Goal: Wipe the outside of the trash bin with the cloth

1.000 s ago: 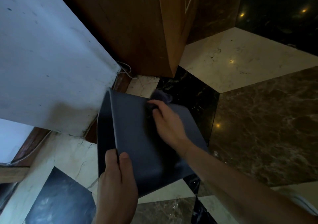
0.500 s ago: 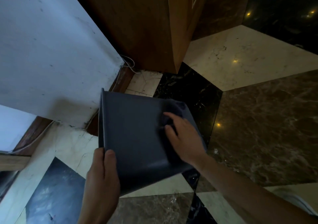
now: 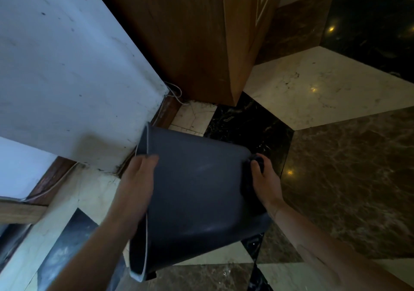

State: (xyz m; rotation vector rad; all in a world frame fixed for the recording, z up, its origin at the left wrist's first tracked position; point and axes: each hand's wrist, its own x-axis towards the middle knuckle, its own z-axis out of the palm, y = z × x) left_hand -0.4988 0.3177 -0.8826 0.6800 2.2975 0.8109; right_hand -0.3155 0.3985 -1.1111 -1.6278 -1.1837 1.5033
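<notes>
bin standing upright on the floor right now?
No, the trash bin is tipped on its side, held between the left hand and right hand.

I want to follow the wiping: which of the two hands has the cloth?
The right hand, at the bottom end of the bin, presses the dark cloth there. The left hand only grips the rim.

Dim, soft focus; lamp glints on polished floor (image 3: pixel 336 84); wide-angle edge distortion.

left hand (image 3: pixel 136 185) grips bin (image 3: pixel 197 196) rim | right hand (image 3: pixel 266 185) presses cloth (image 3: pixel 257 162)
</notes>
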